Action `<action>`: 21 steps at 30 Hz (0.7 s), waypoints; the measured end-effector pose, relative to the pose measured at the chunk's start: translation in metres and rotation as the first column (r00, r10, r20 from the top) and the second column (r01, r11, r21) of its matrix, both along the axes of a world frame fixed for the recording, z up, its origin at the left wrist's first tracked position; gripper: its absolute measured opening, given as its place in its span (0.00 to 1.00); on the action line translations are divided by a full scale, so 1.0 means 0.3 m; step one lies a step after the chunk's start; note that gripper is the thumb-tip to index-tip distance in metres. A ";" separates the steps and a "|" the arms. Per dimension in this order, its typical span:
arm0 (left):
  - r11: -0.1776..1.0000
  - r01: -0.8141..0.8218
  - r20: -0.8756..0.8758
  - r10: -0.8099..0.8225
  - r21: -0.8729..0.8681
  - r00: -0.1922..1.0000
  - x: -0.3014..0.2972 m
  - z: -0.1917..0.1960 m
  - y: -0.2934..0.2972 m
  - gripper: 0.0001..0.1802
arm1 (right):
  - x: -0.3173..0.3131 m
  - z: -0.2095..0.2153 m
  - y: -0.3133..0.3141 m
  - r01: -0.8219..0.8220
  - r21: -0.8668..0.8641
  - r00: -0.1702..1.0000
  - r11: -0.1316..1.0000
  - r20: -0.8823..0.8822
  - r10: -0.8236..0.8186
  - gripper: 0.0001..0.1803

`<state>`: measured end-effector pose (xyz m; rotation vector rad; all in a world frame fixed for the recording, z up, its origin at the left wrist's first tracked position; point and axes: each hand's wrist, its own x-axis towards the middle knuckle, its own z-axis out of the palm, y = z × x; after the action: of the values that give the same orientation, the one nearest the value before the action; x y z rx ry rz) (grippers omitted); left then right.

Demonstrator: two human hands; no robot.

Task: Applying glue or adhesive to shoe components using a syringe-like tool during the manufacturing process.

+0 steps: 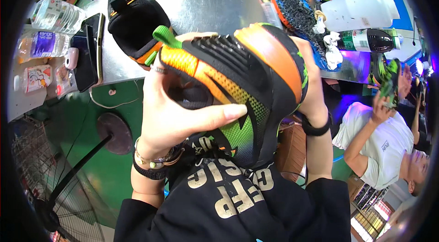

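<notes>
A black, orange and green sneaker (242, 77) is held up close in front of my chest, tilted on its side. My left hand (171, 109) grips it at the collar opening, with the thumb stretched across the green and orange mesh side. On the other side, my right hand (313, 79) wraps round the shoe's edge; part of its fingers is hidden behind the shoe. A green pull tab (165, 36) sticks up near my left fingers. Beyond my left hand, another black and orange sneaker (137, 18) rests on the metal table (196, 2).
Clear bottles (48, 43) and dark phones (89, 50) lie at the left. A blue, orange-rimmed piece with dark fuzz (297, 8), crumpled tissue (333, 50), a white jug (359, 9) and a dark drink bottle (368, 40) are right. A fan (68, 210) stands lower left; a co-worker (377, 146) holds a shoe.
</notes>
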<state>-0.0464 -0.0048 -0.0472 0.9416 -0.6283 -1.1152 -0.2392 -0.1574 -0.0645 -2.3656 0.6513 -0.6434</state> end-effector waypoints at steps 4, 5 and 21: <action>0.994 -0.053 0.152 0.039 0.091 0.988 -0.006 -0.008 0.014 0.46 | 0.049 -0.023 -0.044 -0.152 -0.220 0.955 0.964 -0.282 0.086 0.24; 1.000 -0.020 0.244 0.017 0.008 0.970 0.005 -0.029 0.011 0.49 | 0.056 -0.005 -0.050 -0.160 -0.247 0.935 0.956 -0.349 0.067 0.23; 0.990 -0.065 0.380 0.107 -0.124 0.919 0.051 -0.035 -0.003 0.42 | 0.267 0.119 -0.856 -0.206 -0.046 0.007 0.978 -0.999 -0.046 0.14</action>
<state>-0.0311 -0.0056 -0.0575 1.0943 -0.9504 -0.8106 -0.1592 -0.4142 -0.0289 -2.6792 0.9906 1.4386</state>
